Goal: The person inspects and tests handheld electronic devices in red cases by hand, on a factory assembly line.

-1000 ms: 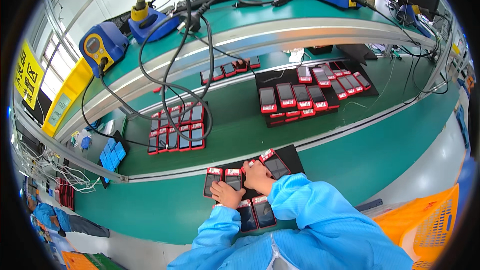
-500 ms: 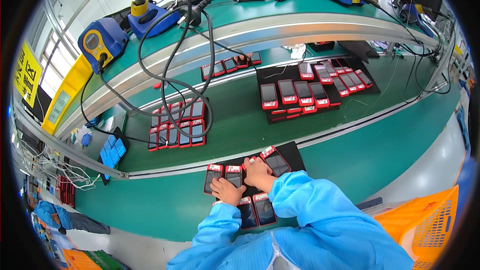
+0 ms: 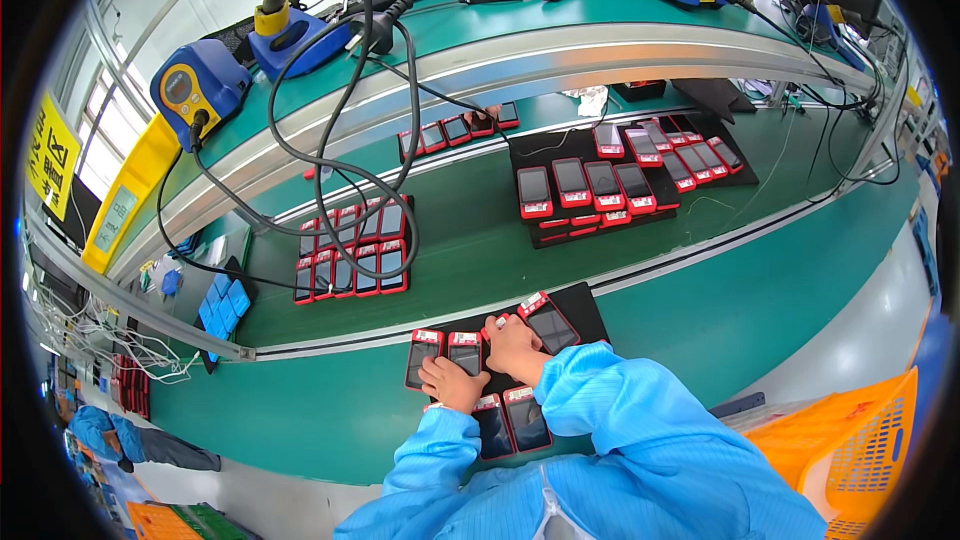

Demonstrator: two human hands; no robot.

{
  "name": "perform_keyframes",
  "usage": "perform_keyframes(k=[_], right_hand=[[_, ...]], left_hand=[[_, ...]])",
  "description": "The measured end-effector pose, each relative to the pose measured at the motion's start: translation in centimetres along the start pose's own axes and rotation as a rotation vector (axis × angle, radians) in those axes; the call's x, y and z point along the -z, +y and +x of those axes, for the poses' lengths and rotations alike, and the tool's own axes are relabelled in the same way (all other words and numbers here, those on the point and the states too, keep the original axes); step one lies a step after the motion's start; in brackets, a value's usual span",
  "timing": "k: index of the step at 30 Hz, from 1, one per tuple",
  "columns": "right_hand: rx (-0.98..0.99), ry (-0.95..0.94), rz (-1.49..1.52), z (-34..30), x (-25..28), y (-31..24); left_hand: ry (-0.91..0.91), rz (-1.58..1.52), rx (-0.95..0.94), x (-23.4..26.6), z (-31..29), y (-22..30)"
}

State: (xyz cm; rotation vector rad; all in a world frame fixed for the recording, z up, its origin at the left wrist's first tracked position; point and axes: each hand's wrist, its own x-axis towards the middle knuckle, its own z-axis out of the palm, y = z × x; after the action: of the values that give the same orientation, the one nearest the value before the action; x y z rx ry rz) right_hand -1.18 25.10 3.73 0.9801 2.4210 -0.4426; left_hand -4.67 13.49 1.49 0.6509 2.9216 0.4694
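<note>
On a black mat (image 3: 585, 315) at the bench's near edge lie several red-framed handheld devices with dark screens. My left hand (image 3: 455, 383) lies over the lower ends of the far-row devices, fingers spread, thumb to the right; one device (image 3: 464, 352) shows just beyond it. Beside it, my right hand (image 3: 513, 350) is closed around a red handheld device (image 3: 488, 332), mostly hidden under the fingers. A tilted device (image 3: 551, 328) lies to its right, another device (image 3: 425, 348) at the far left. Nearest me are two more, including a device (image 3: 527, 420) below my right wrist.
Across the metal rail, red devices (image 3: 366, 270) stand in rows at left, and more devices (image 3: 603, 180) sit on black trays at right. Looped black cables (image 3: 415, 140) hang before the shelf. Blue pieces (image 3: 224, 305) lie far left; an orange basket (image 3: 870, 440) stands at right.
Both hands stay almost where they were on the devices. The view has shifted slightly; no device has visibly been moved.
</note>
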Motion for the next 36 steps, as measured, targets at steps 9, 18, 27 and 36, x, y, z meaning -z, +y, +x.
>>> perform_keyframes(k=[9, 18, 27, 36], right_hand=[[-0.012, -0.071, 0.023, -0.77, 0.86, 0.07], [-0.016, -0.071, -0.013, -0.25, 0.62, -0.09], [-0.009, -0.054, -0.025, -0.32, 0.41, -0.16], [-0.001, -0.046, -0.002, -0.62, 0.70, -0.11]], left_hand=[[-0.060, 0.049, 0.020, 0.34, -0.36, 0.13], [-0.059, -0.011, 0.033, 0.74, -0.19, 0.46], [-0.028, -0.001, 0.017, 0.43, -0.27, 0.21], [-0.008, 0.006, 0.003, 0.20, -0.14, -0.04]])
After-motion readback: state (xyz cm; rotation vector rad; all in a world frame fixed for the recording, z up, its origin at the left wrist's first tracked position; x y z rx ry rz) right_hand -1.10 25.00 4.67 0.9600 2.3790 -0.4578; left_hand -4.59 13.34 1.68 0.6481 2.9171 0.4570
